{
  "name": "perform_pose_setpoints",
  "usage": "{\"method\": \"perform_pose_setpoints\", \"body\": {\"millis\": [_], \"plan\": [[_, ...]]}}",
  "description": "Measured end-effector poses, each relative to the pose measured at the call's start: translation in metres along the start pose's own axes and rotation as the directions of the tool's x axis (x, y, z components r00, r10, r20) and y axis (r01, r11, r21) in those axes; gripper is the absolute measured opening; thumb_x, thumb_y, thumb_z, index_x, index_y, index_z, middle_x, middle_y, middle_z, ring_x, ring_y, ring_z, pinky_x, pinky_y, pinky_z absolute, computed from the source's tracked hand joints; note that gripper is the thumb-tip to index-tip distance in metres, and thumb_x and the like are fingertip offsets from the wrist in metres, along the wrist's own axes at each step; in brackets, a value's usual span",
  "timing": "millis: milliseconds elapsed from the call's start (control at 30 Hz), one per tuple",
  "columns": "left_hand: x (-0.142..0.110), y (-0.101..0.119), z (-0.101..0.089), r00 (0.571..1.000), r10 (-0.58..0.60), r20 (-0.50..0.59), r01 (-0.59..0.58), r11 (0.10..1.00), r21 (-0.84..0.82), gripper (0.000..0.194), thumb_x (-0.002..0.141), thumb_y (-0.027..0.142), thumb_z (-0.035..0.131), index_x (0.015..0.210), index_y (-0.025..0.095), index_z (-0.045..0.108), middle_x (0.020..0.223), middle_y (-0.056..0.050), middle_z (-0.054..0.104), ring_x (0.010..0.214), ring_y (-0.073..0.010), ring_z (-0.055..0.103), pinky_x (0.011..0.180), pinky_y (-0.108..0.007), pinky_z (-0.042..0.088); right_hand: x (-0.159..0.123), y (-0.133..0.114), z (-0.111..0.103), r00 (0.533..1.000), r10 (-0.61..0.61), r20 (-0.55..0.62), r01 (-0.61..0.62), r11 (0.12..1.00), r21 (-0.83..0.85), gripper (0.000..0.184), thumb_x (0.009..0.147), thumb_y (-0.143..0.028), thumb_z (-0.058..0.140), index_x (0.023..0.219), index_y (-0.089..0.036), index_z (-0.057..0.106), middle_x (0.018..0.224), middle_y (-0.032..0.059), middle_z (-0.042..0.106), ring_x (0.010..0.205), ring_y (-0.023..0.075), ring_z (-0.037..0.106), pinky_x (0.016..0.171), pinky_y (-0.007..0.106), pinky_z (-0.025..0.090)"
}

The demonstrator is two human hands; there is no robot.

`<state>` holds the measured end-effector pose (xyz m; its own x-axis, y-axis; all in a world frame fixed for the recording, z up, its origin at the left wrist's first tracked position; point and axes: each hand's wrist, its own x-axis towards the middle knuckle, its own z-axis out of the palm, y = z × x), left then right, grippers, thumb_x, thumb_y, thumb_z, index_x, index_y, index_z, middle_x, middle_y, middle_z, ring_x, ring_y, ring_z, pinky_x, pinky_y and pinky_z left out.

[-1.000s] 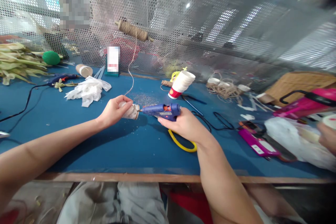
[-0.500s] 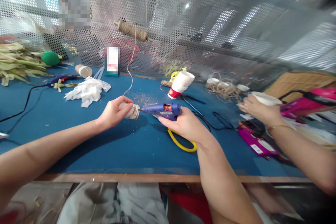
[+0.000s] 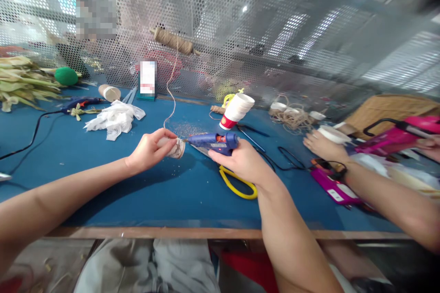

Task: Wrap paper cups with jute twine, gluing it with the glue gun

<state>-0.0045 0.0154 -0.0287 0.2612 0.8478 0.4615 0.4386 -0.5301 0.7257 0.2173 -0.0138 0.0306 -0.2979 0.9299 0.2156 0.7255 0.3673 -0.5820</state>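
Note:
My left hand [image 3: 148,150] is closed around a small pale paper cup [image 3: 178,148] lying on its side in the grip, its patterned end facing right. A strand of twine [image 3: 169,89] runs down to these fingers from a twine spool [image 3: 173,40] on the mesh panel. In my right hand [image 3: 248,161] is a blue hot glue gun [image 3: 208,139], held level with its nozzle at the cup's end; whether the tip touches cannot be seen. Under the right hand lie yellow-handled scissors [image 3: 240,192], partly hidden.
Stacked paper cups [image 3: 237,111] stand tilted beyond the glue gun. A crumpled white cloth [image 3: 115,116] and another glue gun [image 3: 80,103] lie left. At right, a co-worker's hand [image 3: 325,146] holds a white cup [image 3: 333,134] near a pink glue gun [image 3: 395,139]. A perforated panel [image 3: 220,18] closes the back.
My left hand and the cup have shifted slightly right and down, and the glue gun slightly right. The co-worker's hand and white cup moved left, with the pink tool following.

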Motion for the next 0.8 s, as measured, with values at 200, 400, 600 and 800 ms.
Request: {"method": "perform_pose_setpoints", "body": {"millis": [200, 400, 600, 800], "plan": [[0.0017, -0.0007, 0.0001, 0.998, -0.054, -0.023, 0.053, 0.998, -0.033, 0.027, 0.078, 0.038, 0.047, 0.085, 0.014, 0.059, 0.077, -0.005, 0.065, 0.064, -0.0123, 0.057, 0.059, -0.021, 0.044, -0.0013, -0.0022, -0.0014, 1.0, 0.017, 0.023, -0.017, 1.0, -0.019, 0.021, 0.072, -0.029, 0.056, 0.086, -0.015, 0.065, 0.078, 0.0046, 0.066, 0.071, 0.019, 0.058, 0.064, 0.029, 0.046], [-0.0003, 0.0, 0.0006, 0.999, -0.033, -0.003, 0.033, 0.999, -0.038, 0.029, 0.078, 0.039, 0.048, 0.087, 0.014, 0.059, 0.078, -0.005, 0.065, 0.067, -0.0133, 0.058, 0.06, -0.022, 0.044, 0.0006, 0.0002, -0.0001, 1.0, 0.01, -0.011, -0.01, 1.0, 0.002, 0.021, 0.073, -0.029, 0.056, 0.086, -0.015, 0.064, 0.078, 0.0046, 0.066, 0.072, 0.0189, 0.058, 0.067, 0.03, 0.046], [0.0013, -0.0005, 0.0003, 0.998, -0.055, -0.015, 0.054, 0.998, -0.035, 0.029, 0.078, 0.039, 0.048, 0.085, 0.014, 0.059, 0.077, -0.005, 0.065, 0.065, -0.0126, 0.057, 0.059, -0.021, 0.044, -0.0008, -0.0006, -0.0003, 1.0, 0.004, 0.013, -0.005, 1.0, 0.013, 0.02, 0.073, -0.028, 0.056, 0.086, -0.016, 0.065, 0.075, 0.0039, 0.065, 0.071, 0.0188, 0.057, 0.064, 0.029, 0.046], [0.0014, -0.0012, 0.001, 0.998, -0.053, -0.017, 0.052, 0.997, -0.05, 0.027, 0.078, 0.038, 0.048, 0.085, 0.014, 0.058, 0.078, -0.005, 0.065, 0.068, -0.0131, 0.058, 0.061, -0.021, 0.044, -0.0029, -0.0028, -0.0012, 0.999, 0.032, 0.034, -0.031, 0.999, -0.019, 0.019, 0.072, -0.028, 0.056, 0.082, -0.015, 0.065, 0.073, 0.004, 0.064, 0.066, 0.0176, 0.055, 0.061, 0.028, 0.044]]}}
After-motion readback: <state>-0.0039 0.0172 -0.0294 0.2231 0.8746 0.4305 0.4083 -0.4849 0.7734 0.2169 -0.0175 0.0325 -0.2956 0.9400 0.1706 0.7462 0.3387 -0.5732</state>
